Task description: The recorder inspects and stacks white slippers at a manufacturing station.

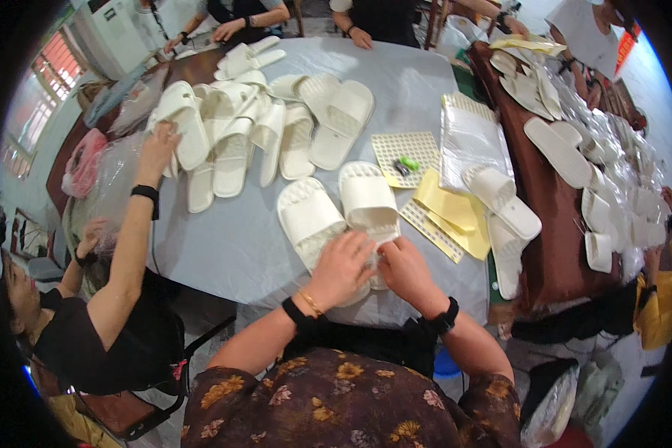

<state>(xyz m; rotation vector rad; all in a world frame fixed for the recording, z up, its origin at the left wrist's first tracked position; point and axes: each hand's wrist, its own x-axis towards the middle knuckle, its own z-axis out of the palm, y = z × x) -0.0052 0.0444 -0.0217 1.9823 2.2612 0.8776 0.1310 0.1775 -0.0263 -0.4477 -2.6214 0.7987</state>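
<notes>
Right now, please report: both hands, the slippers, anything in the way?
Left hand and right hand at near ends of white slipper pair. Slippers side by side. Yellow sheets close right; slipper pile beyond, left.

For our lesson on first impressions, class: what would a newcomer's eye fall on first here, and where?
Probably the heap of white slippers, spread over the left side of the grey-covered table. Next, the wearer's left hand and right hand, together at the near edge over a pair of white slippers. Right of that pair, yellow sheets stand out.
</notes>
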